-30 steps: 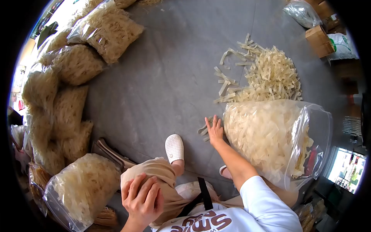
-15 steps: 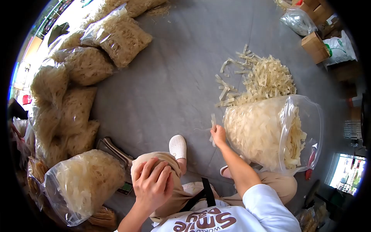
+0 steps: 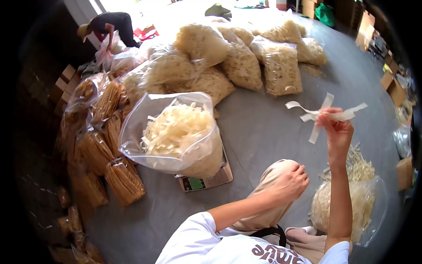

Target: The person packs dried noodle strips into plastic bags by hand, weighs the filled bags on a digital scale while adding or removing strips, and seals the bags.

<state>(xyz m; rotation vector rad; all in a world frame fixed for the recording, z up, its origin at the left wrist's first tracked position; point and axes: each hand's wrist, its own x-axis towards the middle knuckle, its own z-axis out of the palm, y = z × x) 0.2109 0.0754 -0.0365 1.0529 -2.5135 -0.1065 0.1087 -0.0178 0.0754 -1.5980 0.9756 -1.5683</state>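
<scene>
My right hand [image 3: 337, 127] is raised over the floor, its fingers pinched on several pale, flat, translucent strips [image 3: 327, 101] that stick out to both sides. My left hand [image 3: 290, 182] lies over my bent knee with its fingers loosely curved, holding nothing. To the left of my knee, an open clear plastic bag [image 3: 132, 143] full of similar strips stands on a scale [image 3: 220, 176] with a lit green display. Below my right hand, another clear bag [image 3: 323, 202] of strips lies on the floor beside a loose pile of strips [image 3: 358, 165].
Stuffed clear bags [image 3: 281, 70] are heaped at the back. On the left lie bundles of brown sticks [image 3: 125, 180] in plastic. A person [image 3: 116, 28] bends over bags at the back left. Cardboard boxes [image 3: 393, 88] stand along the right.
My view has swung left toward the scale. My right hand has risen from near the floor bag, now with several strips in it. My left hand stays on my knee.
</scene>
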